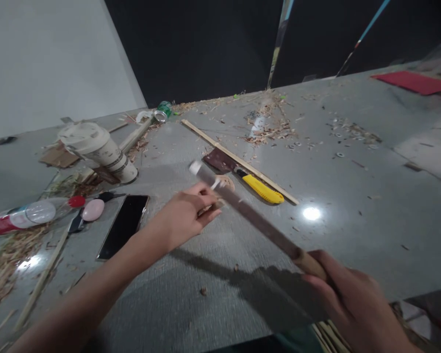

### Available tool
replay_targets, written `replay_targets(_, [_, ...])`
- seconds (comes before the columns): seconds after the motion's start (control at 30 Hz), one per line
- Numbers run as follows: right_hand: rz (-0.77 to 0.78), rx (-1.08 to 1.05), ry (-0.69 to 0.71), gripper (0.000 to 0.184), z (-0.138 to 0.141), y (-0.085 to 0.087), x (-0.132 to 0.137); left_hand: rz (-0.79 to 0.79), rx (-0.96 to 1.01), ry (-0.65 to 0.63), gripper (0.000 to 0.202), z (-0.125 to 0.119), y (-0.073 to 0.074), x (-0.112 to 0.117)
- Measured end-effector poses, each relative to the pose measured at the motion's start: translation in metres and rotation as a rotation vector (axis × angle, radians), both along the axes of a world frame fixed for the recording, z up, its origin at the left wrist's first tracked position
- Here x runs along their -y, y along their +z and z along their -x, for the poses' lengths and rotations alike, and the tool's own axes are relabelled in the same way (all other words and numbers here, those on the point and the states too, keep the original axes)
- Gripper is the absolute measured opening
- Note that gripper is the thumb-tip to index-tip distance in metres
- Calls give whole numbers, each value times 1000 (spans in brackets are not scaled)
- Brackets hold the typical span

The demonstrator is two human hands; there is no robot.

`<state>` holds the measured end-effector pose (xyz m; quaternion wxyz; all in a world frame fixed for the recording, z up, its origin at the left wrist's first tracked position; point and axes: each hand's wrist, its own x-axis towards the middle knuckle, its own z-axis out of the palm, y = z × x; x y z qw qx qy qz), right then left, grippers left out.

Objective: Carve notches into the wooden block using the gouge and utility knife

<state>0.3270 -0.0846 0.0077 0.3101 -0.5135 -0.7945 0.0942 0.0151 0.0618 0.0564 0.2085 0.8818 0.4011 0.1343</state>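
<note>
My right hand [353, 299] is wrapped round the wooden handle of a long flat file [264, 225], with white wrapping on its far end. The file slants up and left above the table and is slightly blurred. At the table's middle, the fingers of my left hand [194, 211] are closed at a small round wooden piece [227, 183], which the file partly covers. Just beyond lie a yellow utility knife [262, 189], a dark brown flat piece [219, 161] and a long thin wooden strip [202, 132].
On the left are a phone [124, 226], a plastic bottle [40, 212] lying down, a pink oval object [93, 210] and tilted paper cups [106, 149]. A green can [163, 112] and wood shavings [272, 130] lie farther back. Several washers [340, 154] are scattered at right.
</note>
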Motion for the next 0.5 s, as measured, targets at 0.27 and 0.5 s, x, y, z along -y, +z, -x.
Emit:
replay_targets(0.27, [134,-38,-157,43,-16,-3,-21,34,-26,2,29,-1,6,1])
replay_targets(0.5, [241,316,-550,43,-66,12,-122,26,-3,-13,24,0,9,3])
